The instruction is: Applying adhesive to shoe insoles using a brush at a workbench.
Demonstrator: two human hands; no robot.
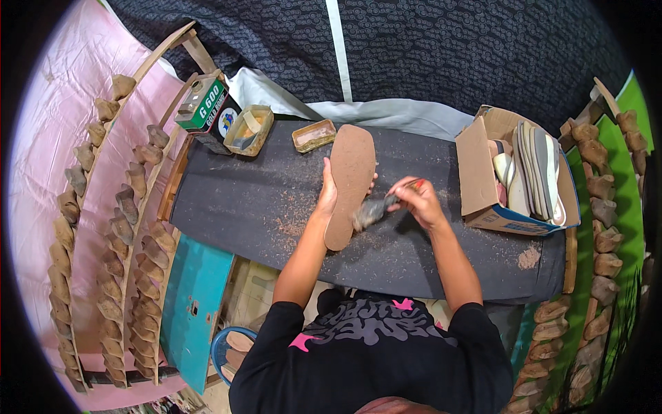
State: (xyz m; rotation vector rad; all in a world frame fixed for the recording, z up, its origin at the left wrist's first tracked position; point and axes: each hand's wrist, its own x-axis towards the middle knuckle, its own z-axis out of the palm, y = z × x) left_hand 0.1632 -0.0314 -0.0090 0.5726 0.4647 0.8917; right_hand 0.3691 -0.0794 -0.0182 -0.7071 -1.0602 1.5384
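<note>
A long brown shoe sole (351,176) is tilted up over the dark work table, its wide end away from me. My left hand (327,190) grips it by the edges near the middle, thumb on the left side and fingertips showing at the right. In my right hand (419,201) is a brush (373,212) with a greyish, caked body and a bit of red at the handle. Its pale bristles are at the right edge of the sole's narrow near end; I cannot tell whether they touch it.
Brown shavings (293,219) are scattered over the dark table (234,200). At the back left stand a metal can (210,114), a yellowish tub (249,131) and a shallow tray (314,135). A cardboard box (479,169) of soles stands right. Racks of shoe lasts (124,203) flank both sides.
</note>
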